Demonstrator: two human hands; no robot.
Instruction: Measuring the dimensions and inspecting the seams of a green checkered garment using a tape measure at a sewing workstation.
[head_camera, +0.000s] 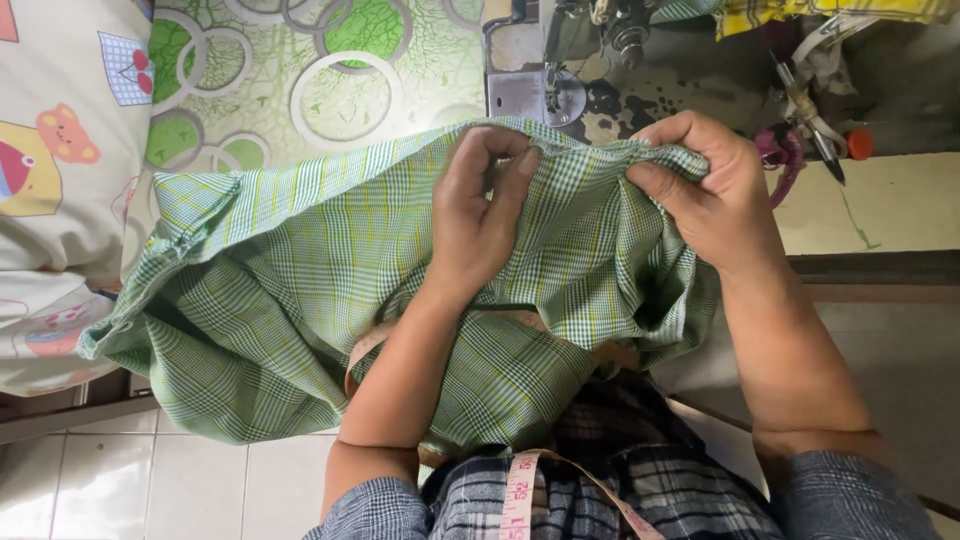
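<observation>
The left hand (478, 205) and right hand (705, 190) both pinch the top edge of the green plaid fabric (290, 300) — fingers closed on the fold. The edge runs straight between them, the bulk hanging toward the lap, the sewing machine (560, 70) just beyond the knuckles.

One head-worn view looks steeply down, close over the lap, facing the grey metal sewing machine (600, 60) at 12 o'clock.

Just beyond the fingertips stands a sewing machine (565, 60). A green circle-patterned cloth (300, 70) and cartoon-printed fabric (60, 150) lie off to the left. A pink measuring tape (520, 495) hangs below the wrists, and yellow checked fabric (830, 10) sits at far right.
</observation>
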